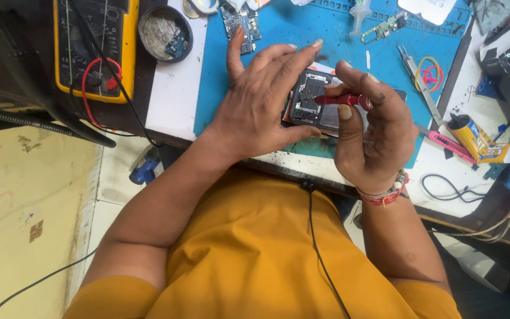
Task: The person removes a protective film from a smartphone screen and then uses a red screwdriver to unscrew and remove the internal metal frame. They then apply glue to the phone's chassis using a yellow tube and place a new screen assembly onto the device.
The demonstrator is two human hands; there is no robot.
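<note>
A cluttered repair desk point(175, 100) is carrying a blue work mat point(278, 35), seen from above over an orange shirt. The left hand point(261, 106) is gripping the edge of an opened phone point(311, 103) lying on the mat, thumb under its near edge, fingers arching over the top. The right hand point(370, 136) is closing around a red-handled screwdriver point(340, 99), tip resting on the phone's exposed board. A circuit board point(240, 26) is lying on the mat just above the left hand. Tweezers point(417, 80) and coloured rubber bands point(429, 74) are lying to the right, a glue tube point(473, 137) beyond them. A yellow multimeter point(95, 44) and a round dish point(164, 32) are sitting at far left.
</note>
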